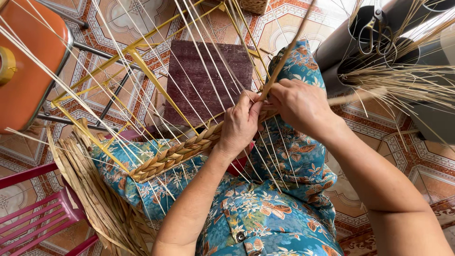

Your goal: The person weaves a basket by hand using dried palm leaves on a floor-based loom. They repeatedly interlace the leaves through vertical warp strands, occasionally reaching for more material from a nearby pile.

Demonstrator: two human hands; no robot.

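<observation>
My left hand (240,124) grips the end of a woven braided band (175,155) of tan straw that runs down to the left across my lap. My right hand (298,105) pinches a long tan straw strand (284,57) right beside it, at the point where the braid ends. Many thin pale upright strands (199,57) fan out from the braid, some held on a yellow wire frame (137,52). Both hands touch each other over my blue flowered clothing (265,204).
A dark purple board (208,80) lies on the patterned tile floor (118,19). An orange seat (23,66) on a metal frame stands at the left, a pink plastic chair (28,213) below it. Loose dried straw (95,199) lies at lower left; dark tubes with scissors (374,33) and straw bundles at upper right.
</observation>
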